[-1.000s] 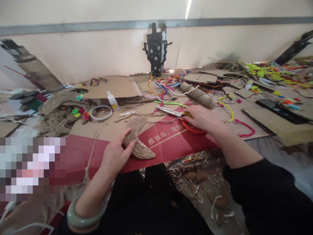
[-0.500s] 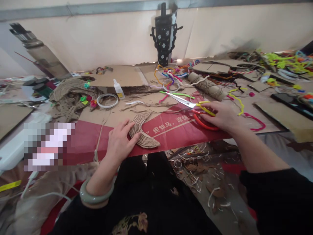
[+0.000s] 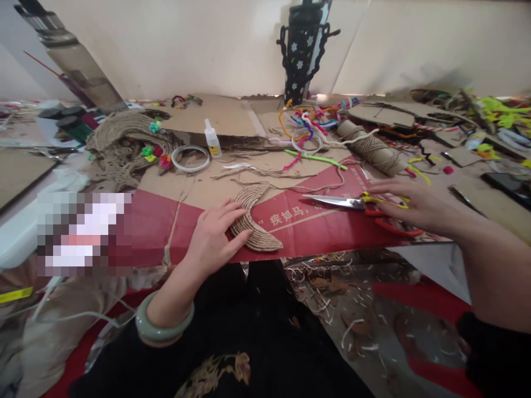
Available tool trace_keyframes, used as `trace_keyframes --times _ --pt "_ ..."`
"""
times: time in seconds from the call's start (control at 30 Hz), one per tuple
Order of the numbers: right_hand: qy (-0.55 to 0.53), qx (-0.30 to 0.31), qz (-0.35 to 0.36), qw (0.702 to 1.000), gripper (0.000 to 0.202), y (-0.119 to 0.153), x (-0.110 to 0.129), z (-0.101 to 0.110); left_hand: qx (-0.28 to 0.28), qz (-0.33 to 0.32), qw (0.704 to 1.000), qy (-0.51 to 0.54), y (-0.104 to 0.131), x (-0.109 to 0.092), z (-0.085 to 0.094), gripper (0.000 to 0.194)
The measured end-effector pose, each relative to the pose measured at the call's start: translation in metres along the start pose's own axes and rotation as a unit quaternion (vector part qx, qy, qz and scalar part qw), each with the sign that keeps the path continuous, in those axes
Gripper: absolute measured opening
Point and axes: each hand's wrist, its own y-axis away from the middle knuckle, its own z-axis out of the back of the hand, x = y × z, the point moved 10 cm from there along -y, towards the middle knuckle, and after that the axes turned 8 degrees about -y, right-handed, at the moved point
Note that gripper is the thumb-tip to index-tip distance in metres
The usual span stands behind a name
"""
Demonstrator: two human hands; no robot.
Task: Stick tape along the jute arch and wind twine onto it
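A crescent of coiled brown jute cord [image 3: 261, 233] lies on the red printed cardboard [image 3: 207, 221] at the front edge of the table. My left hand [image 3: 215, 235] rests on its left side, fingers stretched out and thumb apart, lying over the cord. To the right, my right hand [image 3: 415, 204] has its fingers on the handles of scissors [image 3: 338, 202] with one yellow and one red loop. The blades point left, nearly closed, low over the cardboard. Part of the handles is hidden under my fingers.
Behind are a glue bottle [image 3: 213, 142], a tape ring [image 3: 191, 168], a spool of twine [image 3: 373, 149] and loose cords. A bundle of braided jute [image 3: 124, 138] with coloured pompoms lies left. A flowered black tumbler [image 3: 301, 61] stands at the back; a phone [image 3: 506, 188] lies right.
My right hand has moved right and lower with the scissors, whose blades now lie flatter and closer together. My left hand stays on the jute crescent. The whole view has shifted slightly.
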Motion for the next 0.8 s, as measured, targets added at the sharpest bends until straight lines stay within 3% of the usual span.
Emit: trace_keyframes --times 0.07,0.1,0.2,0.3,0.4,0.5,0.67,0.8 --pt "0.010 -0.065 0.016 0.998 0.041 -0.019 0.036 0.011 -0.005 0.000 1.000 0.001 0.000 -0.001 0.002 0.035" --pt "0.007 -0.068 0.043 0.997 0.041 -0.031 0.061 0.007 -0.007 -0.002 1.000 0.003 0.000 -0.001 0.003 0.034" --pt "-0.010 -0.025 0.140 0.990 0.038 -0.070 0.140 -0.023 -0.013 -0.019 1.000 0.003 0.002 -0.006 0.004 0.031" --pt "0.047 0.033 0.173 0.983 0.035 -0.105 0.188 -0.062 -0.013 -0.037 0.999 -0.018 0.004 -0.011 0.004 0.029" --pt "0.122 0.052 0.157 0.979 0.032 -0.126 0.200 -0.085 -0.023 -0.054 0.997 -0.056 0.006 -0.018 0.007 0.029" --pt "0.122 0.051 0.132 0.982 0.032 -0.132 0.197 -0.085 -0.029 -0.070 0.992 -0.100 0.008 -0.026 0.009 0.028" --pt "0.006 0.001 0.074 0.997 0.030 -0.125 0.179 -0.057 -0.049 -0.085 0.987 -0.131 0.015 -0.036 0.019 0.034" --pt "-0.083 -0.029 0.078 0.993 0.023 -0.108 0.175 -0.039 -0.122 -0.090 0.985 -0.088 0.008 -0.041 0.045 0.032"
